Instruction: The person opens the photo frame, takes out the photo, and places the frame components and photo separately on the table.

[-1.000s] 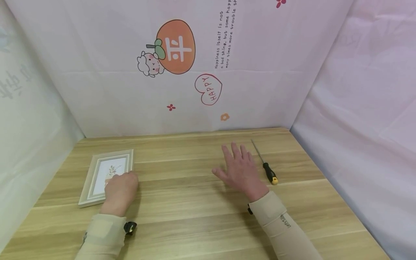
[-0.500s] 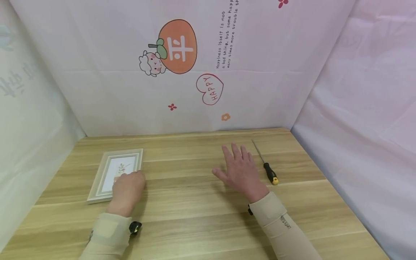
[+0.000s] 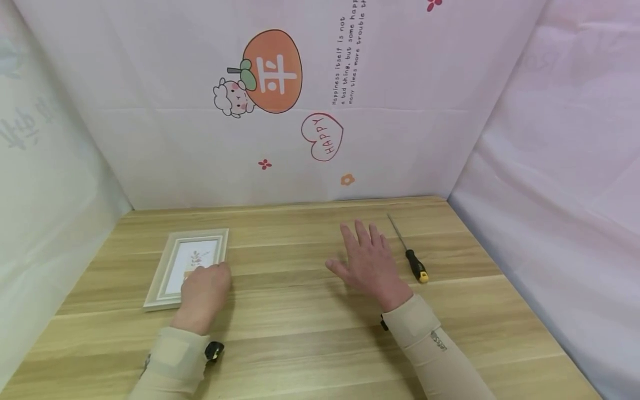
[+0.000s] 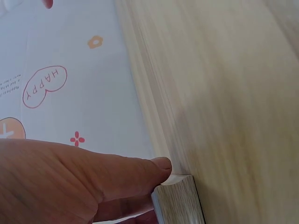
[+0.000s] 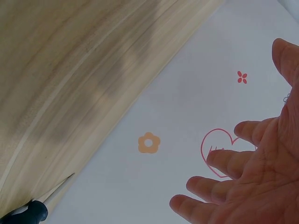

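Note:
A cream picture frame (image 3: 162,278) with a plant print lies on the table's left side. My left hand (image 3: 206,291) grips its right border; in the left wrist view the thumb (image 4: 140,175) presses on the corner of the frame (image 4: 180,200), and the other fingers are mostly hidden. Over the table's right half my right hand (image 3: 367,266) is spread, palm down, holding nothing. Just right of it lies a screwdriver (image 3: 416,265) with a black and yellow handle, its shaft pointing to the back. The right wrist view shows the screwdriver (image 5: 35,210) apart from the spread fingers (image 5: 229,163).
The wood-grain table (image 3: 290,333) ends at a white printed cloth (image 3: 200,161) hanging at the back. More white cloth (image 3: 560,194) hangs along the right side and the left side.
My left hand and the picture frame have slid to the right along the table. The right hand and the screwdriver stay where they were.

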`<state>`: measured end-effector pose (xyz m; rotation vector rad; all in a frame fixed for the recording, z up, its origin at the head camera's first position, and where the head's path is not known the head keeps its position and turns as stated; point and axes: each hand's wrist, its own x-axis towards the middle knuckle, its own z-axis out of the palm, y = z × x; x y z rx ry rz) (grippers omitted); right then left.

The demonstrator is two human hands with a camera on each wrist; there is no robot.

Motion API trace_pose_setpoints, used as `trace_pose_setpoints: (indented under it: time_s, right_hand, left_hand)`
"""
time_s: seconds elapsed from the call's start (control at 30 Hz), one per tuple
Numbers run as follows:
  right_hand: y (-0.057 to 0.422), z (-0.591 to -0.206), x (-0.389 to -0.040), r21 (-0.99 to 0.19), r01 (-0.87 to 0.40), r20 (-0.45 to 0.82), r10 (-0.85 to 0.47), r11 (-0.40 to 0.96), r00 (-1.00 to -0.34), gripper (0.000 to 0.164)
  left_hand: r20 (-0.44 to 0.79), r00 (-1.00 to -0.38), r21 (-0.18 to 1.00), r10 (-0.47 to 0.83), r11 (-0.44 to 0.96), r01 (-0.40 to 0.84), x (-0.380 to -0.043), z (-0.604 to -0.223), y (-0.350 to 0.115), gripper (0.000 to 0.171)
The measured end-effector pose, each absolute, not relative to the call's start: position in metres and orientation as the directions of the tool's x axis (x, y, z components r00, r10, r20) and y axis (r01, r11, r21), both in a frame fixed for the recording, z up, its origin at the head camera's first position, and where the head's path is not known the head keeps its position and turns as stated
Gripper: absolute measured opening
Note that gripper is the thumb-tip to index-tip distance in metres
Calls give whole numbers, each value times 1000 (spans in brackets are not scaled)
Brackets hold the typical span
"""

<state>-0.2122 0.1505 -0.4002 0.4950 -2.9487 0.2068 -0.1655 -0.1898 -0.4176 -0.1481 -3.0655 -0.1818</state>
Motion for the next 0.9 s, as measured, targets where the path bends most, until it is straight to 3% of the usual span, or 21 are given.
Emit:
trace_pose_setpoints:
  time_s: [0.9]
  right_hand:
    - [149,-402,-210,-131,-340,186,-314,931,-931,90]
  left_hand:
    - [92,-985,99,148,983,157,-167,-420,-153,17]
